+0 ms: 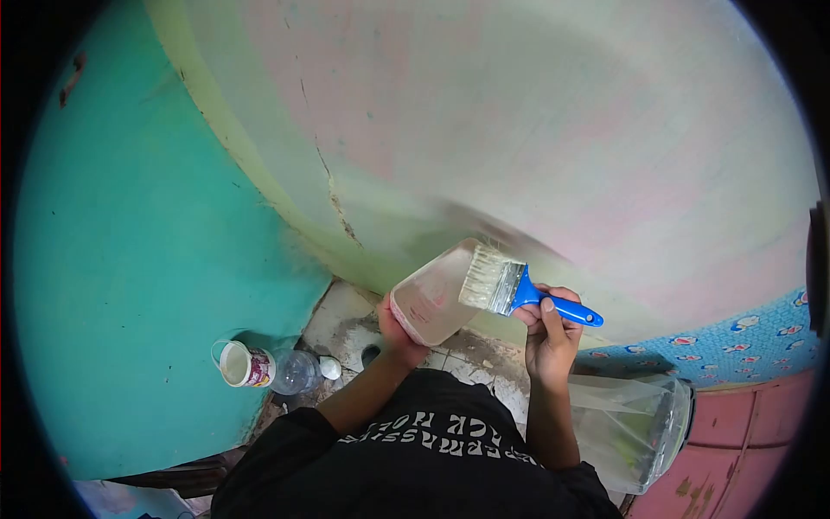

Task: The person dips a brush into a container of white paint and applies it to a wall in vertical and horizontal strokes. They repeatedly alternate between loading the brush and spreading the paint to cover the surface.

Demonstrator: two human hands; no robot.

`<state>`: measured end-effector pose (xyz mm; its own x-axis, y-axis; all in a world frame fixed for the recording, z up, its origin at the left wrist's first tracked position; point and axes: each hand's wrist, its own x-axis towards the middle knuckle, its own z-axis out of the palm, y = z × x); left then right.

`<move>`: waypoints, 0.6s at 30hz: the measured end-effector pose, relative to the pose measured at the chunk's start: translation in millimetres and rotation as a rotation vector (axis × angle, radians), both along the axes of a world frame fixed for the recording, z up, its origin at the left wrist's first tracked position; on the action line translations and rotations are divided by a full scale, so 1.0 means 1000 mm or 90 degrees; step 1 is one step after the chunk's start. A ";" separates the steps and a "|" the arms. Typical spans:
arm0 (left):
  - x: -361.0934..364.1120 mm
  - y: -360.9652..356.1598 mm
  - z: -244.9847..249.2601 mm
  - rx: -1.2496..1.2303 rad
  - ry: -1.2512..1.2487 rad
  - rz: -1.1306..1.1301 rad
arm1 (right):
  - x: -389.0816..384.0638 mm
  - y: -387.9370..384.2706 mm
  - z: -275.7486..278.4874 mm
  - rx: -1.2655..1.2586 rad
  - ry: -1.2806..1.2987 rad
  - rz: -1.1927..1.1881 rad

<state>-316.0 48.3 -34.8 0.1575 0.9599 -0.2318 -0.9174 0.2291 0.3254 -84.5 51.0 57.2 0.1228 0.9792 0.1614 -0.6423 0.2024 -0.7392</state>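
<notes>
My left hand (399, 331) is closed around the lower left side of a shallow plastic tray (424, 298), which is tilted and smeared inside with pale and pinkish paint. In my right hand (553, 333) is a wide paintbrush (524, 294) with a blue handle, gripped between thumb and fingers. Its whitish, paint-caked bristles (486, 278) overlap the tray's right side in this view. Behind the tray and brush rises a wall (484, 130) with patchy white, pink and green paint.
A teal wall (156, 259) stands on the left. By its foot are a small paint bucket (235, 363) and a clear plastic bottle (296, 372). A plastic-wrapped container (627, 428) sits at lower right, near a red panel (735, 450). A crack (333, 199) runs down the painted wall.
</notes>
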 end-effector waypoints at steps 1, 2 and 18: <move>-0.003 0.004 -0.005 0.004 0.015 0.006 | -0.003 0.002 0.003 -0.003 0.004 0.000; -0.010 0.007 -0.013 0.006 0.028 0.010 | -0.009 0.004 0.006 -0.008 0.007 -0.003; -0.102 0.021 0.003 0.027 -0.028 -0.109 | -0.072 0.079 0.180 0.365 -0.179 -0.106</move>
